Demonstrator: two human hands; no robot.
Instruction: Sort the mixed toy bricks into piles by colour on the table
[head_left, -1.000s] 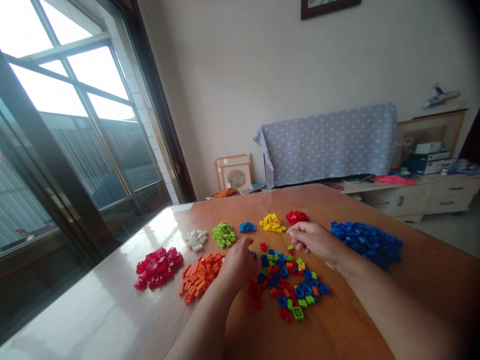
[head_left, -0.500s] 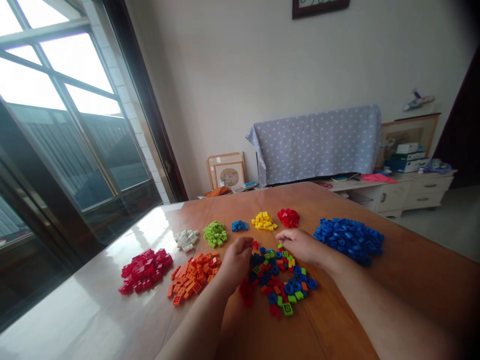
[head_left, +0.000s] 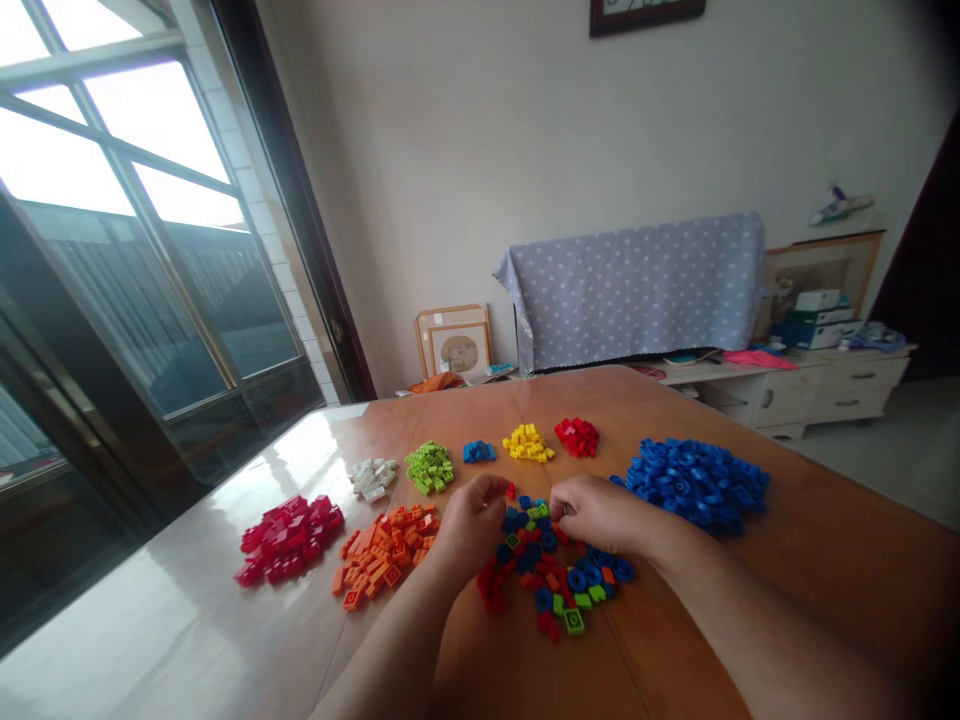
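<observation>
A mixed pile of toy bricks (head_left: 551, 575) in red, blue, green and orange lies between my two hands. My left hand (head_left: 474, 518) rests at the pile's left side, its fingers curled together; what they hold, if anything, is hidden. A small red brick (head_left: 511, 491) shows just beyond those fingertips. Over the pile's right side, my right hand (head_left: 600, 512) is closed with thumb and forefinger pinched down among the bricks. I cannot make out a piece in that pinch. Round blue pieces (head_left: 589, 577) lie below this hand.
Sorted piles surround the mixed one: orange (head_left: 386, 555), dark pink (head_left: 291, 540), white (head_left: 373, 479), lime green (head_left: 430, 467), light blue (head_left: 478, 452), yellow (head_left: 528, 443), red (head_left: 577, 437), and a large blue heap (head_left: 697, 483). All lie on a glossy wooden table (head_left: 187, 610).
My right hand has come down and nearer to me, onto the mixed pile, and its fingers have curled in. A small blue piece now shows beside the blue heap. My left hand has barely moved.
</observation>
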